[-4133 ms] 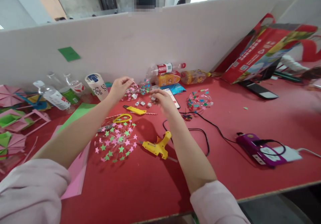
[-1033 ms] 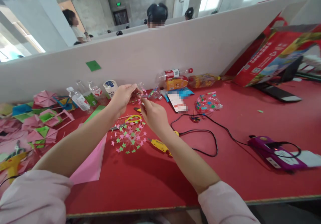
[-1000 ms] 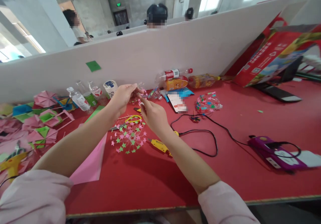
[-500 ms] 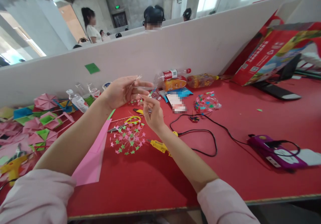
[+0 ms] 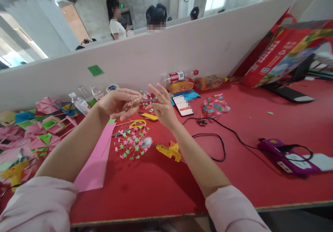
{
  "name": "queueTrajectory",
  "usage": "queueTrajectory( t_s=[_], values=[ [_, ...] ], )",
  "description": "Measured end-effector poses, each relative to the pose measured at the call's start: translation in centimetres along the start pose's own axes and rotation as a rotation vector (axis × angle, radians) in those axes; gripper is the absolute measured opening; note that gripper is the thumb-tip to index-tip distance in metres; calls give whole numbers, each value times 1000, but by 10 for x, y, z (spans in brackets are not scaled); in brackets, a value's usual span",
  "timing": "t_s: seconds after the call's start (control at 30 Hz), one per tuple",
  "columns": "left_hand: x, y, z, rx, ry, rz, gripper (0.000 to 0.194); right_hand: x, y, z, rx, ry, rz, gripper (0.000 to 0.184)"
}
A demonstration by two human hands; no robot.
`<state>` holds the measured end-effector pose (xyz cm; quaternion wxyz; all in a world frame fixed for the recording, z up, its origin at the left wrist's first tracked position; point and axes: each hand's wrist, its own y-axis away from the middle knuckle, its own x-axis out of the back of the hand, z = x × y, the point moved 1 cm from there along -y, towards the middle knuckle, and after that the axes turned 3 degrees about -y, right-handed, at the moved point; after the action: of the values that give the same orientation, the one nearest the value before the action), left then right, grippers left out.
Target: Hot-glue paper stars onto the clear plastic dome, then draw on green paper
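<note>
Cupped, with its fingers and thumb around a clear plastic piece (image 5: 133, 103), my left hand (image 5: 117, 103) is raised over the far half of the red table (image 5: 143, 197). Just to its right, my right hand (image 5: 164, 110) has its fingers spread, holding nothing that I can see. Nearer than both hands is a round spray of pink and green stars (image 5: 131, 145) on clear plastic, with a small, blurred white object (image 5: 147, 142) at its right edge; I cannot tell whether they touch. Right of these lies a yellow glue gun (image 5: 169, 151), its nozzle pointing left. Yellow-handled scissors (image 5: 137, 123) lie on the spray's far side, a yellow utility knife (image 5: 149, 116) farther still.
</note>
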<state>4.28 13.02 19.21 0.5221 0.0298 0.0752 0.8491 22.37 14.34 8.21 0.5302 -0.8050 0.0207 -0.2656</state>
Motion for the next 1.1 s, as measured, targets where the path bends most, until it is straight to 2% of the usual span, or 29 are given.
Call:
queueTrajectory(
  t_s=[0.1, 0.23, 0.37, 0.43, 0.53, 0.63, 0.73, 0.83, 0.93, 1.0, 1.1],
  values=[
    [9, 0, 0, -126, -20, 214, 24, 19, -4, -1, -24, -48, 28, 35],
    [16, -6, -5, -288, 26, 376, 29, 31, -9, -11, -125, -131, 20, 27],
    [18, -11, -13, -408, 143, 540, 34, 33, -11, -23, -381, -411, 46, 25],
    [16, -14, -17, -395, 217, 565, 36, 35, -12, -26, -531, -602, 117, 23],
    [9, -20, -22, -312, 317, 499, 35, 41, -13, -27, -677, -803, 217, 20],
    [3, -28, -29, -227, 351, 469, 38, 48, -13, -24, -781, -864, 205, 21],
    [2, -39, -37, -163, 304, 499, 42, 53, -13, -18, -837, -846, 186, 19],
    [4, -50, -45, -120, 208, 579, 40, 57, -11, -7, -816, -808, 204, 16],
    [8, -61, -50, -72, 107, 705, 36, 63, -5, 10, -754, -601, 187, 15],
    [12, -68, -53, -42, 44, 784, 32, 66, 0, 24, -762, -384, 81, 18],
    [21, -78, -60, -30, -30, 853, 26, 66, 10, 43, -815, -182, -278, 16]
  ],
)
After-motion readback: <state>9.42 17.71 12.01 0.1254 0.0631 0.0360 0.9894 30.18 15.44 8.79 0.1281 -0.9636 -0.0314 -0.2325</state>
